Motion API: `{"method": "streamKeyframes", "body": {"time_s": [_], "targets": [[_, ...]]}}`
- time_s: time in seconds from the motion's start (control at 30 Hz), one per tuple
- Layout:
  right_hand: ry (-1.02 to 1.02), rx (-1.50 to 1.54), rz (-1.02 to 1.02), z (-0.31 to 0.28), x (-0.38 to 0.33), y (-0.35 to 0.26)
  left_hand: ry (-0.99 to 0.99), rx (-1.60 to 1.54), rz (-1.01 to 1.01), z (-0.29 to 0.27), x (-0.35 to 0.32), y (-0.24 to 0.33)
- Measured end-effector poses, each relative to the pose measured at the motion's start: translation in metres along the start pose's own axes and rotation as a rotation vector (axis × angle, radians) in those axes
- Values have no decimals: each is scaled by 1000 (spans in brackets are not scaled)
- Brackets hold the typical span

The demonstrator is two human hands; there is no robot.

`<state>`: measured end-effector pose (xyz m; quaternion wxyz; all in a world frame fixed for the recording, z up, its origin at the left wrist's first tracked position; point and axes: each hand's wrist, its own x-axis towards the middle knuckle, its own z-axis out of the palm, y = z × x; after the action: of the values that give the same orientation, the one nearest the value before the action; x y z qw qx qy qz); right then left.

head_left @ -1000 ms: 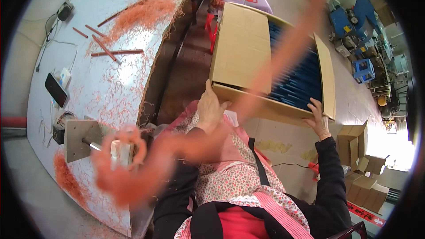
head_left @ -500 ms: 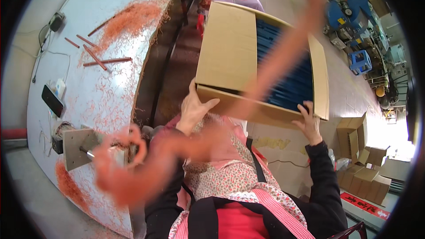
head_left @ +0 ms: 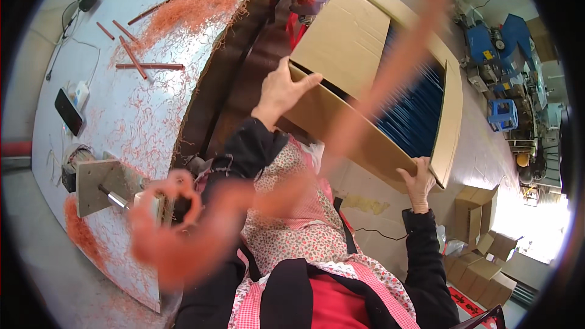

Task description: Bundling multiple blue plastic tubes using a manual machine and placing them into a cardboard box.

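Note:
My left hand [head_left: 280,92] grips the near-left corner of an open cardboard box [head_left: 347,39], thumb along the top edge and fingers on the outside. My right hand [head_left: 419,183] holds the near-right corner, thumb on the near wall. Inside the box lie many slim dark blue rods [head_left: 414,109], packed side by side. One wide flap covers the box's left part, and another flap hangs outward at the right. Close to the lens, a blurred orange strand [head_left: 390,73] hides part of the box.
On the left, a white table [head_left: 146,106] bears orange shavings [head_left: 192,12], several reddish-brown rods [head_left: 149,66], a phone [head_left: 69,111] and a metal bracket with a shaft [head_left: 100,186]. Empty-looking cartons [head_left: 478,268] stand on the right. Beyond are a blue stool [head_left: 503,114] and blue machinery [head_left: 515,39].
The box has swung clockwise: its near-left corner moved away from me with my left hand, while the near-right corner came slightly nearer. Both hands have kept their grip.

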<state>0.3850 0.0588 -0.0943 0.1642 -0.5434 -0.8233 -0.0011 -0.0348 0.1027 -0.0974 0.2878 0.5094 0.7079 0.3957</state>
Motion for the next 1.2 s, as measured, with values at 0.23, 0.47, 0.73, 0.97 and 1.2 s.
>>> {"method": "streamKeyframes", "body": {"time_s": [0.23, 0.47, 0.73, 0.97, 1.2], "targets": [[-44, -28, -43, 28, 7, -33, 2, -73, -199, -18, 32, -45], [15, 0, -47, 25, 10, -33, 52, -97, -174, -9, 32, -40], [17, -5, -63, 22, 2, -24, 39, -37, -208, -7, 25, -31], [12, 30, -159, 18, 9, -25, 93, -33, -181, -15, 15, -38], [-17, -95, -194, -10, 1, 48, 165, -115, -245, 23, -61, 8]]}}
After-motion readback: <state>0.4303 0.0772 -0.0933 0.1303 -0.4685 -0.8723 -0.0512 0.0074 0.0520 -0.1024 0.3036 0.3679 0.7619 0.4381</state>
